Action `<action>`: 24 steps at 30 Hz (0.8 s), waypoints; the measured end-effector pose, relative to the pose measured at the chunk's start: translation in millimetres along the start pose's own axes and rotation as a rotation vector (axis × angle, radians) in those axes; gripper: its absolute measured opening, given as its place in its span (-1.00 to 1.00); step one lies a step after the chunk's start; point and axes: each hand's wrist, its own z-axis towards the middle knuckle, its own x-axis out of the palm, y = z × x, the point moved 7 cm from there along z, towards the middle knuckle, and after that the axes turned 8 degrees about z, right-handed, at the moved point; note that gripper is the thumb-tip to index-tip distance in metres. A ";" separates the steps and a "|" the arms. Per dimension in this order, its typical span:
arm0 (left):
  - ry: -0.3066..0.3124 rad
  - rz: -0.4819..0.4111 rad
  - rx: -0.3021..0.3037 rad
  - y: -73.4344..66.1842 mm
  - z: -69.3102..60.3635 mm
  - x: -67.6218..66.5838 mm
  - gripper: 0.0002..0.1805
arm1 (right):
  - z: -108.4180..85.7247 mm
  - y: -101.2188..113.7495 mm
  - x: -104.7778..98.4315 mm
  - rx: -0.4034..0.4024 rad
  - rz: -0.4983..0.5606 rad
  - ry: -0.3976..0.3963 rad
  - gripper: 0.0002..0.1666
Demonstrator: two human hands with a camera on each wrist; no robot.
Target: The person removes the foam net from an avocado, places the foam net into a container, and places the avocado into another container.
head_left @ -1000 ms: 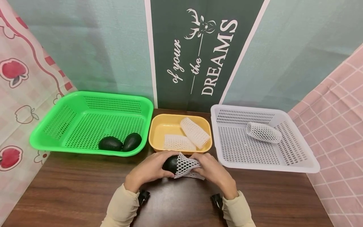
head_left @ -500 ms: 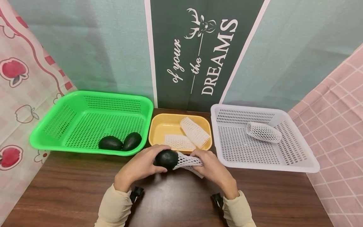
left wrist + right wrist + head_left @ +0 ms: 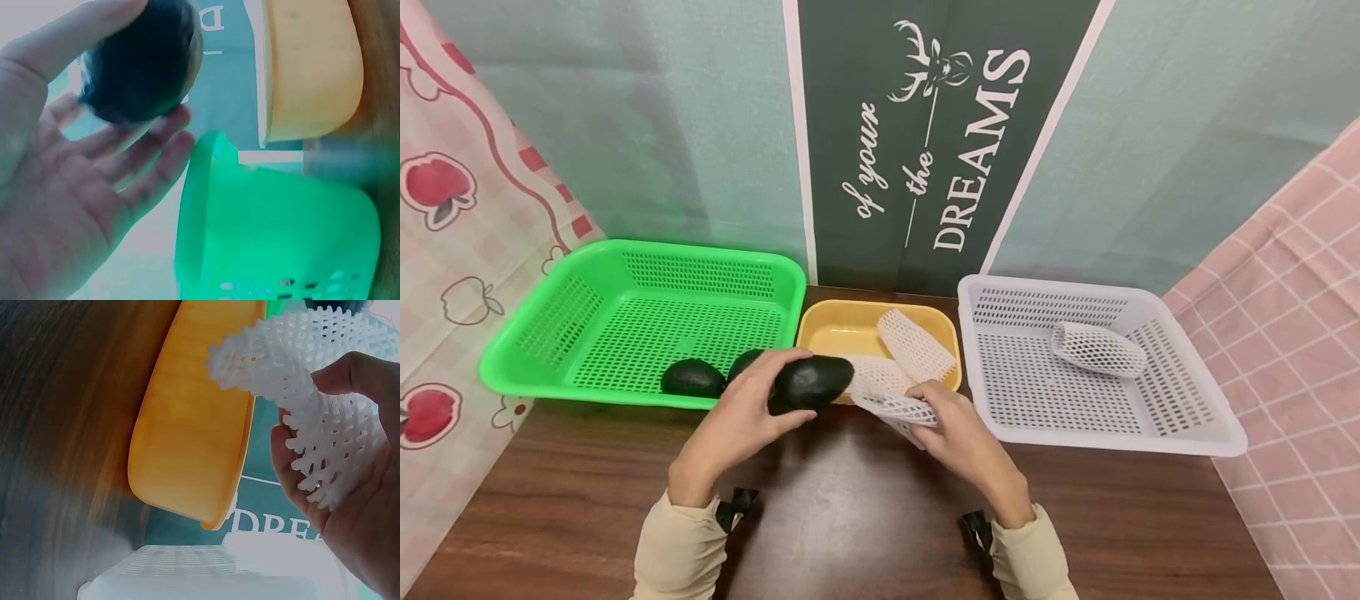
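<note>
My left hand [image 3: 737, 421] grips a dark avocado [image 3: 814, 382] between thumb and fingers, raised in front of the yellow tray [image 3: 823, 312]. In the left wrist view the avocado [image 3: 144, 62] is bare. My right hand [image 3: 962, 437] pinches a white foam net sleeve [image 3: 891, 406], whose opening faces the avocado with a small gap between. The right wrist view shows that net [image 3: 337, 437] bent around the thumb. Two more foam net sleeves [image 3: 917, 350] lie inside the tray. An avocado [image 3: 692, 378] sits in the green basket [image 3: 647, 248], beside another partly hidden by my left hand.
At the right stands a white basket [image 3: 1022, 427] with a net-wrapped item [image 3: 1097, 350] in it. All three containers line the back of the brown wooden table [image 3: 850, 525], before a printed curtain [image 3: 700, 125].
The avocado has come out of the foam net sleeve. My left hand has carried it up and to the left, while my right hand stays nearly in place with the net.
</note>
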 end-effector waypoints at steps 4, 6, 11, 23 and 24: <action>-0.068 0.030 -0.081 12.7 -1.4 -8.8 -0.22 | 0.6 -1.5 0.1 0.025 0.003 0.000 -0.54; -0.090 0.041 -0.136 20.8 -2.5 -11.9 -0.22 | 0.5 -1.9 0.0 0.028 0.004 -0.004 -0.52; -0.146 0.059 -0.263 41.0 -5.1 -16.3 -0.21 | 0.6 -1.5 0.6 0.005 -0.006 -0.018 -0.50; -0.305 0.221 -0.466 76.7 -15.1 -29.8 -0.22 | 0.6 -2.4 2.1 0.015 -0.010 0.009 -0.52; -0.316 0.227 -0.485 78.4 -16.1 -31.0 -0.23 | 0.7 -2.5 2.1 0.017 -0.009 0.010 -0.52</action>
